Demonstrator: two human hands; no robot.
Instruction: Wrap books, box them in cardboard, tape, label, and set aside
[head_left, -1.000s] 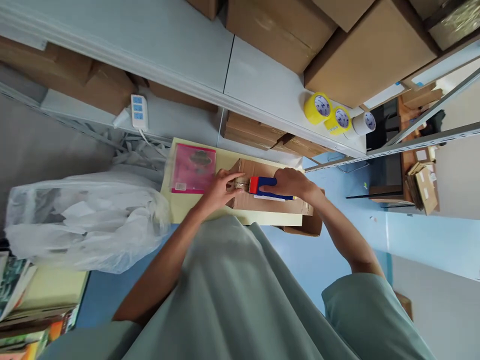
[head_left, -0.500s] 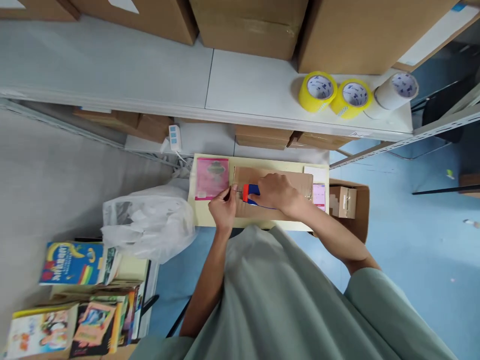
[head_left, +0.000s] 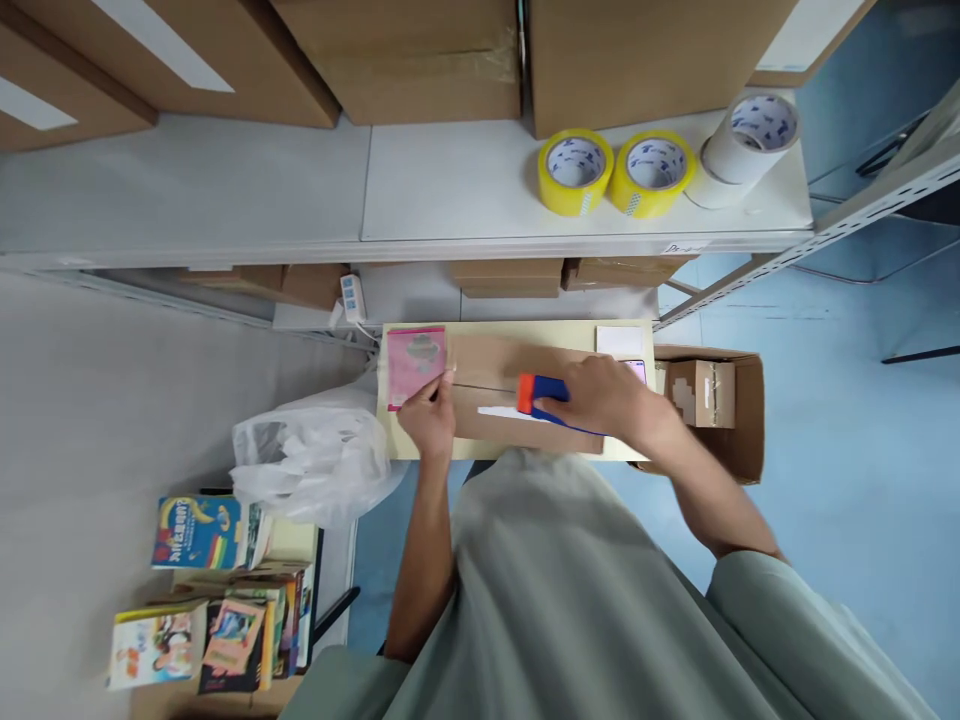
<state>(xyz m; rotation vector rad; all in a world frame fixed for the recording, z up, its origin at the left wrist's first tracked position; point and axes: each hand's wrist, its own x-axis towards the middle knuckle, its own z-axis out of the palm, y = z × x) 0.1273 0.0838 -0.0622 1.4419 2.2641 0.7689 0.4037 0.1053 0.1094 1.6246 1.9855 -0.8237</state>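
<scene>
A flat cardboard box (head_left: pixel 495 425) lies lengthwise on the pale table (head_left: pixel 386 440) in front of me, a seam running along its top. My left hand (head_left: pixel 431 415) is closed at the box's left end, thumb against the edge; the fingertips are partly hidden. Beside that hand lies a pink booklet (head_left: pixel 412 365). In my right hand (head_left: pixel 606 395) is a blue and red tape dispenser (head_left: pixel 547 393), held over the right half of the box. A white strip (head_left: pixel 510 412) shows on the box below the dispenser. Whether tape stretches between the hands cannot be made out.
Yellow-edged tape rolls (head_left: pixel 576 170) and white rolls (head_left: pixel 750 140) stand on the shelf (head_left: pixel 450 190) ahead, before large cartons (head_left: pixel 420 60). An open carton (head_left: pixel 750 420) is right of the table. To the left are a white plastic bag (head_left: pixel 315 455) and stacked books (head_left: pixel 199 530).
My right hand has moved the tape dispenser rightward along the box, away from my left hand, which stays at the left end. The seam and white strip now show. The camera view has shifted.
</scene>
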